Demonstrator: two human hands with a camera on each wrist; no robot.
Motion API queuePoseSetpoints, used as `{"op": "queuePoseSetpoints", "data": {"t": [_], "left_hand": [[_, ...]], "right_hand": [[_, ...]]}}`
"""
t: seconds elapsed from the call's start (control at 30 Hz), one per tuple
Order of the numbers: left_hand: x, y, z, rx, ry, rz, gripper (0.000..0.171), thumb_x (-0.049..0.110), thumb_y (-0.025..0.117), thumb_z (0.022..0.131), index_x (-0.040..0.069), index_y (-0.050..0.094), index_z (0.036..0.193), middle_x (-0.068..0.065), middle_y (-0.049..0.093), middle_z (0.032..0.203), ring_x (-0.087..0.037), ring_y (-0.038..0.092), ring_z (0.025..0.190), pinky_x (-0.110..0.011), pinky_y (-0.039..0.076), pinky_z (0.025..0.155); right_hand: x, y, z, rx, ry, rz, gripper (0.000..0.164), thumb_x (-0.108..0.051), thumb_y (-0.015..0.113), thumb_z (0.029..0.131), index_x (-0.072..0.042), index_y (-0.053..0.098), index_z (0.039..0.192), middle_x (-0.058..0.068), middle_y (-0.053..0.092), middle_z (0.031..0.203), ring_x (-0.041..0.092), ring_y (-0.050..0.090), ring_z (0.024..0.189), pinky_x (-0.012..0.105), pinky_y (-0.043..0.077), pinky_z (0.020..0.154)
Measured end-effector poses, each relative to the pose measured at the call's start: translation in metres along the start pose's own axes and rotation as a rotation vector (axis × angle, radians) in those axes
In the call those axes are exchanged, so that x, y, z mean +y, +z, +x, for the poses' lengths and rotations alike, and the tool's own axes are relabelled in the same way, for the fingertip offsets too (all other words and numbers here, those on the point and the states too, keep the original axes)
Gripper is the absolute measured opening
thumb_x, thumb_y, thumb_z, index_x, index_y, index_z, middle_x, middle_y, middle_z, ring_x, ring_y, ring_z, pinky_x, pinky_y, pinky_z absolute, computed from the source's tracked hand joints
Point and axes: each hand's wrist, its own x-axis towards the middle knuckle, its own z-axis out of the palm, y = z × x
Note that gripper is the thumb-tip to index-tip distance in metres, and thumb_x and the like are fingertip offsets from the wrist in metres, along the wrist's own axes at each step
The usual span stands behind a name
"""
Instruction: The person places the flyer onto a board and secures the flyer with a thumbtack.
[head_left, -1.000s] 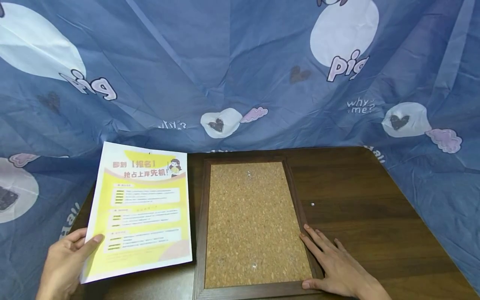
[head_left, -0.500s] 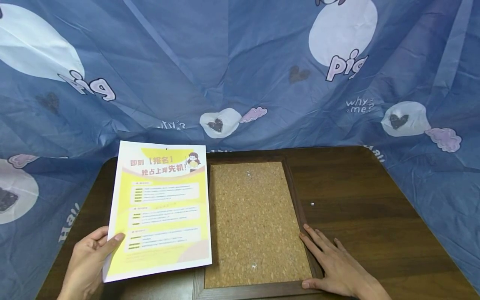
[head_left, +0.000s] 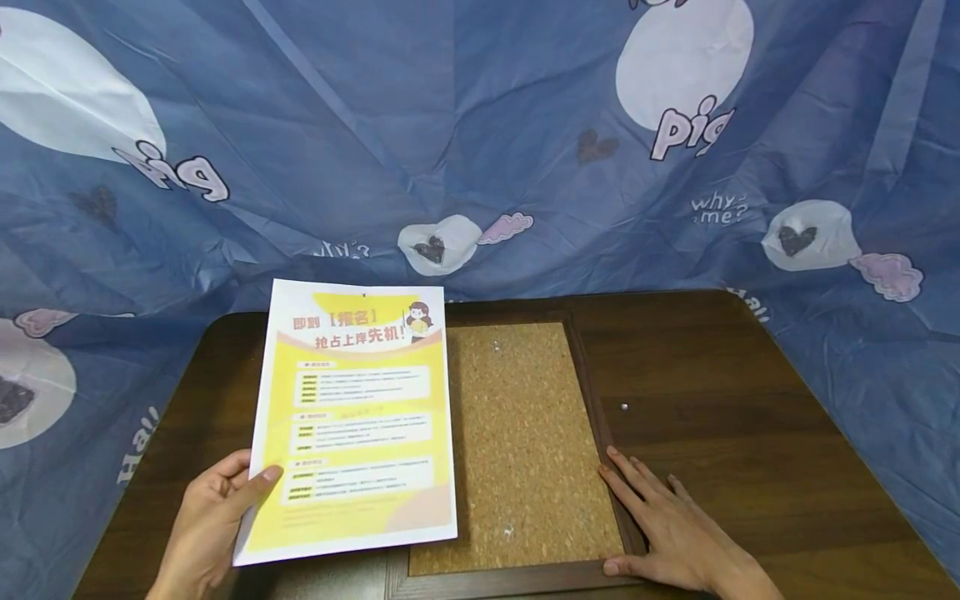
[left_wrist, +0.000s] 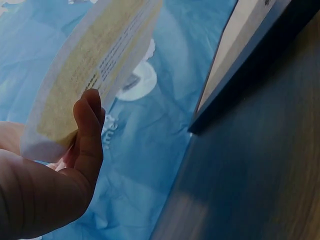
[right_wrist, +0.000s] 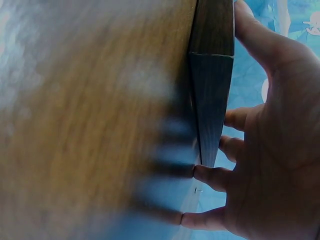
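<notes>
My left hand [head_left: 213,517] pinches a printed yellow-and-white poster [head_left: 360,417] by its lower left edge, thumb on the printed face. The sheet is raised in front of the left part of a cork board [head_left: 532,442] and hides that side. In the left wrist view the poster [left_wrist: 85,80] bends slightly above the thumb. Near the lower right corner of the board's dark wooden frame [head_left: 517,577], my right hand [head_left: 675,533] rests with spread fingers touching it. The right wrist view shows those fingers along the side of the frame [right_wrist: 212,95].
Small clear pieces, perhaps pushpins, show on the cork near its top [head_left: 496,346] and bottom. A tiny shiny object [head_left: 624,407] lies on the dark wooden table [head_left: 720,375], right of the board. Behind hangs a blue patterned cloth [head_left: 525,125].
My left hand has carried the poster rightward, from beside the board to over its left part. The right hand and the board have stayed put.
</notes>
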Motion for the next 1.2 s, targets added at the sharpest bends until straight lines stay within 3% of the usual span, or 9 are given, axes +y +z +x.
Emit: {"op": "queuePoseSetpoints", "data": {"t": [0.57, 0.83, 1.2], "left_hand": [[-0.003, 0.028, -0.001, -0.036, -0.044, -0.026, 0.011, 0.003, 0.061, 0.097, 0.009, 0.066, 0.105, -0.008, 0.075, 0.094, -0.025, 0.073, 0.075, -0.035, 0.059, 0.059], [-0.003, 0.040, 0.000, -0.027, -0.032, -0.044, 0.009, 0.002, 0.061, 0.097, 0.007, 0.064, 0.104, -0.010, 0.075, 0.092, -0.024, 0.073, 0.074, -0.034, 0.059, 0.059], [0.000, 0.056, -0.001, -0.066, -0.049, -0.070, 0.012, 0.001, 0.061, 0.096, 0.004, 0.063, 0.108, -0.011, 0.075, 0.096, -0.025, 0.073, 0.078, -0.035, 0.059, 0.062]], "right_hand": [[0.000, 0.000, 0.001, -0.015, 0.014, 0.006, 0.102, -0.074, 0.059, 0.081, -0.009, 0.032, 0.155, 0.011, 0.016, 0.164, 0.047, 0.035, 0.137, 0.078, 0.036, 0.087], [0.000, 0.000, 0.001, -0.028, 0.027, 0.017, 0.101, -0.074, 0.059, 0.081, -0.012, 0.031, 0.156, 0.009, 0.016, 0.164, 0.046, 0.035, 0.137, 0.077, 0.036, 0.088], [0.002, 0.000, 0.001, -0.043, 0.037, 0.048, 0.100, -0.072, 0.061, 0.082, -0.014, 0.029, 0.157, 0.008, 0.015, 0.164, 0.047, 0.034, 0.137, 0.078, 0.035, 0.088]]}}
